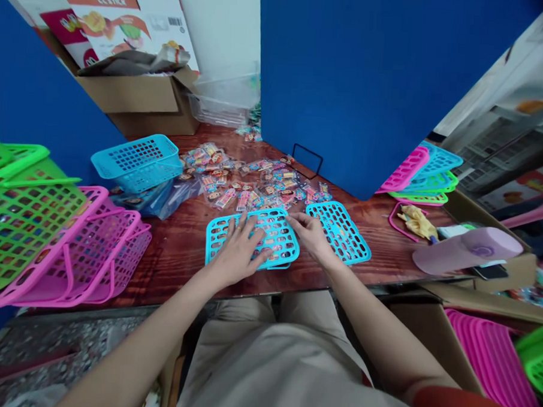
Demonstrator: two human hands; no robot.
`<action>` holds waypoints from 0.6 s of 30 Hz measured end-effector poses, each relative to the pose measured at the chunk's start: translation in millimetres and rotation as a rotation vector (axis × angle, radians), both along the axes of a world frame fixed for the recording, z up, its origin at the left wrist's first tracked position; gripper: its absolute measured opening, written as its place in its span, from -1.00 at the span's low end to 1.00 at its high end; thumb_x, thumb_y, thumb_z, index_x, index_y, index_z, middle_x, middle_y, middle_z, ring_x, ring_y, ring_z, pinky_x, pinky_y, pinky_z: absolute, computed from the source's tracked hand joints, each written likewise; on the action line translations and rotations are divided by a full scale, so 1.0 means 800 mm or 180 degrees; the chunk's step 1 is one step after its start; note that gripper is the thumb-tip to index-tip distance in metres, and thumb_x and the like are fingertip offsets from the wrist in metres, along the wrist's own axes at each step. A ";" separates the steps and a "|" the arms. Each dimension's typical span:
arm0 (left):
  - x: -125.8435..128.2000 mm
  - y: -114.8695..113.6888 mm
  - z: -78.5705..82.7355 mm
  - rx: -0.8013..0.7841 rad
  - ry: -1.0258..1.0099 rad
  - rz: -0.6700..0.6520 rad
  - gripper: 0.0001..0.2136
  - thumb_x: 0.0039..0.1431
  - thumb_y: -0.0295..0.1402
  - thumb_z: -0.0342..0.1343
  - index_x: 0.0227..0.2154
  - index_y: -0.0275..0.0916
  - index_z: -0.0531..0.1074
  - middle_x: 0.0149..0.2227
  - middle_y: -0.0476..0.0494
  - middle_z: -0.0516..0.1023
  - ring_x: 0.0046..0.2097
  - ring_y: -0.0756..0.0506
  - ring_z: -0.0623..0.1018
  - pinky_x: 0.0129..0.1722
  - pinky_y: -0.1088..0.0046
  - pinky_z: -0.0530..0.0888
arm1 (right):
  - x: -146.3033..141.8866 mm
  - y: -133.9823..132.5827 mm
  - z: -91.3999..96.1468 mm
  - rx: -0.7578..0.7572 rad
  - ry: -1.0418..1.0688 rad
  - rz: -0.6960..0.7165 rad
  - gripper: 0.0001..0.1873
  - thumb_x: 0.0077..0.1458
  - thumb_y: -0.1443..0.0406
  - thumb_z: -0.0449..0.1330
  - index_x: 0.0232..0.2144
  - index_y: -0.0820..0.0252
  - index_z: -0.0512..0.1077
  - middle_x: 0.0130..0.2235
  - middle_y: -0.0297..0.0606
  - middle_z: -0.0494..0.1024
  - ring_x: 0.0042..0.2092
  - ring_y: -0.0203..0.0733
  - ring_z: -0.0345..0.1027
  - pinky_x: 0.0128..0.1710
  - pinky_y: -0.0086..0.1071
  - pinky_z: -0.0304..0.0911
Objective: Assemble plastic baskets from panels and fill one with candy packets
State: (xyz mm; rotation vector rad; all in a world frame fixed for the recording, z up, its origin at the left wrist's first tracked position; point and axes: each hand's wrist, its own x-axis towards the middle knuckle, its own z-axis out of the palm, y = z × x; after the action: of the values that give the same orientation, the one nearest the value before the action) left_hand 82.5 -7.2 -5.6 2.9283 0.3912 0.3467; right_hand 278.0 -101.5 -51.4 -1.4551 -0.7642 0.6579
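**Left hand (237, 250) and right hand (308, 234) on a blue plastic lattice panel (277, 235), wooden table (174, 259).**

Left hand spread flat on the panel, fingers apart; right hand lightly curled, fingertips (291, 219) at the panel's upper right edge, no pinch visible; a second blue lattice panel (342, 233) lies just beside the right hand; small printed packets (249, 181) lie heaped beyond both panels, their wording too small to read; a blue basket (138, 161) stands left of the packets; pink baskets (93, 262) and green baskets (23, 216) lie at far left; stacked lattice panels (423, 174) lie at right; a cardboard carton (132, 95) stands beyond, beneath a printed sheet (113, 16) reading "CC STICK" with a barcode.
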 end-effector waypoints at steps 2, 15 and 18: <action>0.001 0.002 -0.002 -0.0067 0.0116 -0.0008 -0.60 0.31 -0.07 -0.10 -0.04 -0.29 0.36 0.25 -0.41 0.17 0.34 -0.44 0.06 0.23 -0.27 0.06 | -0.001 0.003 0.001 -0.0013 0.0168 -0.0009 -0.58 -0.11 -0.02 0.29 -0.41 0.23 0.48 -0.41 -0.33 0.51 -0.38 -0.27 0.32 -0.34 -0.39 0.23; 0.002 0.004 -0.004 0.0013 0.0234 0.0056 -0.52 0.31 -0.09 -0.09 0.17 -0.26 0.23 0.36 -0.42 -0.04 0.37 -0.45 -0.01 0.25 -0.27 0.02 | 0.000 0.037 0.001 -0.0104 0.0453 -0.0204 -0.57 -0.12 -0.06 0.25 -0.54 0.16 0.30 -0.57 -0.45 0.26 -0.51 -0.35 0.10 -0.49 -0.43 0.06; 0.003 0.004 -0.005 0.0064 0.0231 0.0052 -0.50 0.30 -0.09 -0.07 0.19 -0.26 0.21 0.37 -0.41 -0.05 0.37 -0.47 -0.06 0.25 -0.29 0.02 | 0.004 0.040 0.003 -0.0202 0.0524 -0.0059 -0.56 -0.12 -0.06 0.27 -0.53 0.16 0.30 -0.56 -0.43 0.28 -0.51 -0.35 0.10 -0.51 -0.43 0.04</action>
State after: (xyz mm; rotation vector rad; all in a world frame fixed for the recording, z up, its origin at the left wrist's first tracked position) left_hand 84.7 -4.2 -9.8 2.9655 0.4245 0.2484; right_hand 281.1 -69.2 -49.3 -1.4440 -0.6060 0.7834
